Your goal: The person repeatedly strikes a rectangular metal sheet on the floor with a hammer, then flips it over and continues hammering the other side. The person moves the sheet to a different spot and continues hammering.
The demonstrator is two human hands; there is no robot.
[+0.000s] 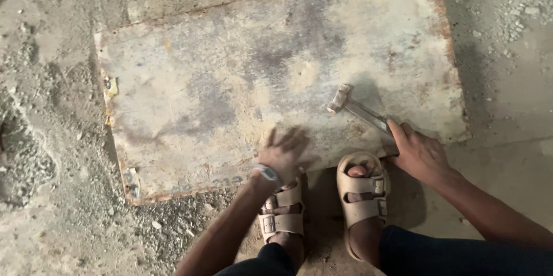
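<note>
Rusty metal sheet [230,80]: blurred left hand [282,152] spread empty; right hand [419,155] grips half-hidden hammer [360,112].

Single view only, worn on the head, aimed almost straight down past the knees. Close enough to fill most of the frame with a worn, rust-edged board [276,74] lying flat on the dusty concrete floor [52,207]. Both sandalled feet [322,201] at the lower edge, forearms entering from the bottom. Left hand [282,152] blurred, perhaps from motion. Right hand [420,155] sharp, beside a hammer [357,109].
</note>
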